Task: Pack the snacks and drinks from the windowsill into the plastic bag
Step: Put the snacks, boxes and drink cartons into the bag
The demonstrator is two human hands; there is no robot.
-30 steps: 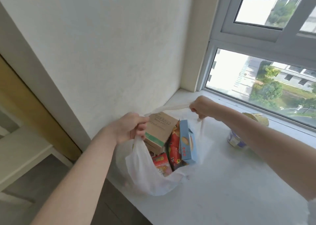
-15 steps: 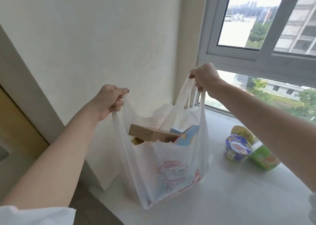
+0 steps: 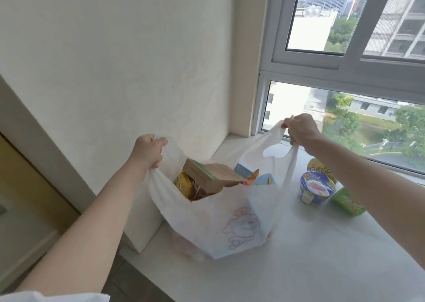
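Observation:
A white plastic bag (image 3: 230, 223) with a pink cartoon print stands on the white windowsill (image 3: 310, 260). My left hand (image 3: 148, 150) grips its left handle and my right hand (image 3: 300, 128) grips its right handle, holding the mouth wide. Inside lie a brown cardboard box (image 3: 211, 175), a yellow snack packet (image 3: 184, 183) and a light blue box (image 3: 264, 178). To the right of the bag, on the sill, stand a blue noodle cup (image 3: 314, 189), a green cup (image 3: 347, 201) and a yellow packet (image 3: 319, 167), partly hidden by my right forearm.
A white wall (image 3: 115, 60) rises left of the sill. The window (image 3: 345, 48) runs along the back right. The sill's front edge drops to the floor at lower left, beside a yellowish door frame (image 3: 25, 182).
I lifted the bag by both handles off the sill, then lowered it again; its bottom now rests on the sill. My hands sit lower and farther apart than half a second ago.

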